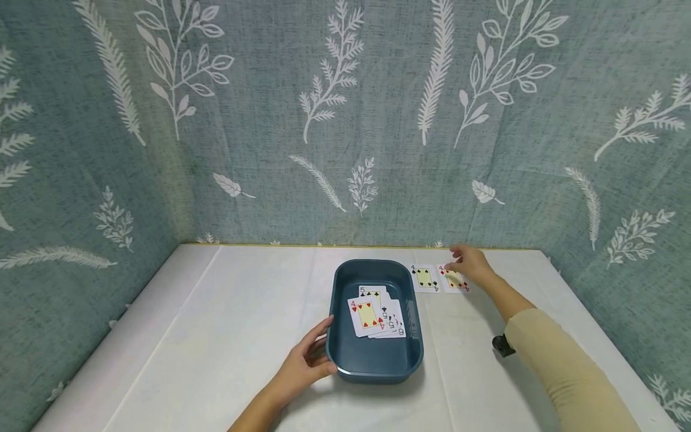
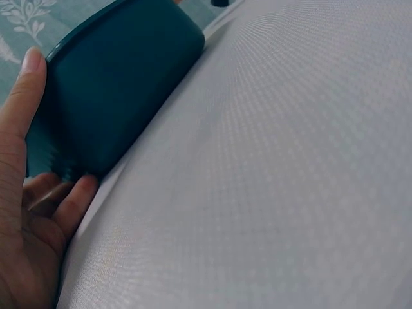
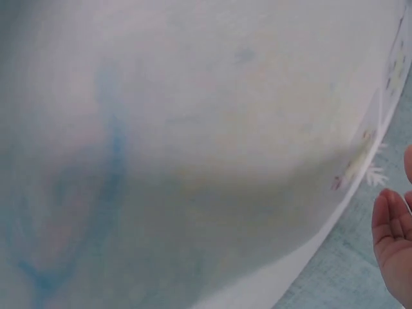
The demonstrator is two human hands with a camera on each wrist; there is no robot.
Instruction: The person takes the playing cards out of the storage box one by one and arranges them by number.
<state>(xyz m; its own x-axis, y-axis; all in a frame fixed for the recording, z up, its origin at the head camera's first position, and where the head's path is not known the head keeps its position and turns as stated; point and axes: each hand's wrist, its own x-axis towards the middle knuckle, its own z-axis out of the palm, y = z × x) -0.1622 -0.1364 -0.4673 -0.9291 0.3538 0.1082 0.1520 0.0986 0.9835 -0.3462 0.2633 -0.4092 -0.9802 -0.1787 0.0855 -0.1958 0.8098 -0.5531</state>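
In the head view, a dark blue-green plastic tub stands on the white table, with several playing cards inside. The four of hearts lies on top of the pile, over a five of clubs. My left hand holds the tub's near left corner, its thumb at the rim and other fingers low against the wall. Right of the tub lie a four of spades and, beside it, a four of diamonds. My right hand hovers over the four of diamonds, fingers loosely bent and holding nothing.
A patterned teal fabric backdrop rises behind the table and along both sides. White cloth covers the tabletop. A small black device sits under my right forearm.
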